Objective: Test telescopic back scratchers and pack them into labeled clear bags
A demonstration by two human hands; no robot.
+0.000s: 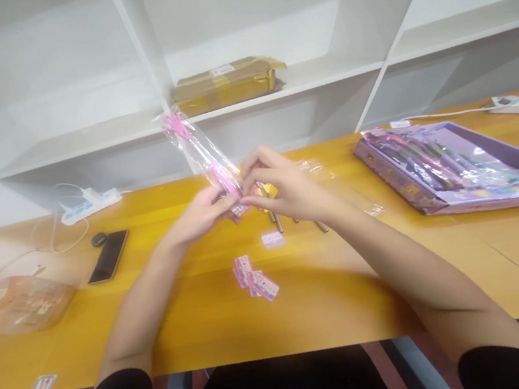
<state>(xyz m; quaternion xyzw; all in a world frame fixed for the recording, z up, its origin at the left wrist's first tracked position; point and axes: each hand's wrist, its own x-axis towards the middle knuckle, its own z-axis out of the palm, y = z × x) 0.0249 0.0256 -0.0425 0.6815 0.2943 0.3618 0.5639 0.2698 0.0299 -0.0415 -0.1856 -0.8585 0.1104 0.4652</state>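
A pink back scratcher (176, 127) with a hand-shaped end lies inside a clear plastic sleeve (199, 148), slanting up and away to the left. My left hand (202, 214) is closed around the sleeve's near end, by the pink handle. At that same end, the fingers of my right hand (282, 185) pinch the plastic. Partly hidden behind my right hand are several metal rods (278, 223) and something yellow (267, 191). A small pink card (273, 239) lies just below my hands, and several more pink cards (256, 278) overlap nearer the front edge.
On the right stands a purple box (505, 195) holding several bagged back scratchers (428, 158). Clear plastic (361, 196) lies beside it. To the left are a phone (108, 257), an orange bag (19, 305) and a power strip (92, 205). A brown parcel (227, 85) sits on the shelf.
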